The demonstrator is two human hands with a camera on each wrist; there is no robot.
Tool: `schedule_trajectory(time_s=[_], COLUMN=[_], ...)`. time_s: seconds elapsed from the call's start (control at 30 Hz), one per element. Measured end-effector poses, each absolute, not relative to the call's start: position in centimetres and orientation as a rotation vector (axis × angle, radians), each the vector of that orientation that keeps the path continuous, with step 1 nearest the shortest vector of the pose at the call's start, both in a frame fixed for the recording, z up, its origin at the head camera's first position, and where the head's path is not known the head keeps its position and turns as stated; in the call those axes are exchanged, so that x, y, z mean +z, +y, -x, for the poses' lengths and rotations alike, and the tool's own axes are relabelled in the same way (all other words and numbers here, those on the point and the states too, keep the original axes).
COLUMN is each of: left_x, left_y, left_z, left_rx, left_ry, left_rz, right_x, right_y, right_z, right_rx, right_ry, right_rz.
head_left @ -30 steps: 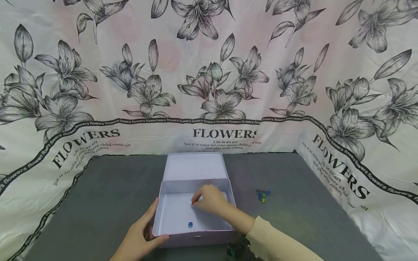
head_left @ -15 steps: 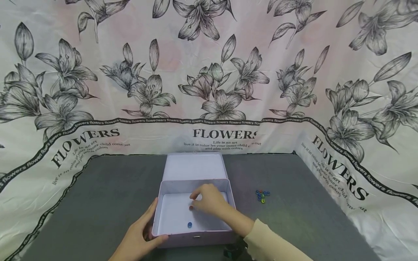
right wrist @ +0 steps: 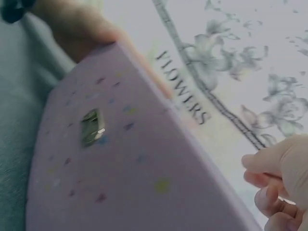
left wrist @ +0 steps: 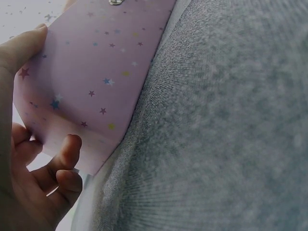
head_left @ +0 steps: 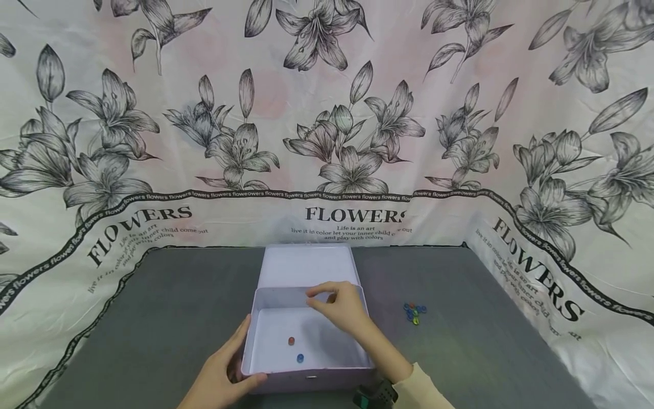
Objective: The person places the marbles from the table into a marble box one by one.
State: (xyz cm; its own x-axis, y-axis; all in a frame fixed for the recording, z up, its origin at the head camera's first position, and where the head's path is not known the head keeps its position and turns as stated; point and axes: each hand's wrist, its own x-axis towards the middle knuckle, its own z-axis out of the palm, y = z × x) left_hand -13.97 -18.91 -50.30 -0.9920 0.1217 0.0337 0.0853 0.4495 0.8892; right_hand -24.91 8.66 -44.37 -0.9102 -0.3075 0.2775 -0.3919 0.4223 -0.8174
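A tin box (head_left: 286, 384), white inside and pinkish-purple with small stars outside, stands on the table with its lid (head_left: 308, 267) folded back. My left hand (head_left: 217, 372) holds its front left corner, thumb over the front rim and fingers along the left side; in the left wrist view some fingertips (left wrist: 71, 150) curl near the side wall. Inside on the floor lie a red bead (head_left: 291, 341) and a blue bead (head_left: 300, 358). Over the right back of the box hovers my right hand (head_left: 343, 305), thumb and forefinger apart with nothing between them.
A small cluster of blue, green, yellow and reddish beads (head_left: 414, 312) lies on the grey tabletop (head_left: 460, 352) right of the box. Flower-printed cloth (head_left: 352, 221) hangs behind and along both sides. A metal clasp (right wrist: 92, 127) sits on the box's front.
My right hand let go of the red bead, which rolled toward the front left of the box floor. The hand then rose back and to the right. My left hand stayed at the corner.
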Motion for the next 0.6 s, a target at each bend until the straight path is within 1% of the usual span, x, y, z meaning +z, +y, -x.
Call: schedule_trajectory(time_s=[0.27, 0.6], left_x=[-50.1, -50.5], left_y=[-18.7, -18.8], left_z=[13.8, 14.0], left_rx=[1.574, 1.631], left_ry=[2.667, 2.642], left_rz=[-0.126, -0.211], right_x=[-43.3, -43.1], right_y=[11.1, 17.5], right_z=[24.5, 24.6], right_rx=[1.568, 1.506], right_ry=[-2.469, -2.422], right_rz=[-0.506, -0.304])
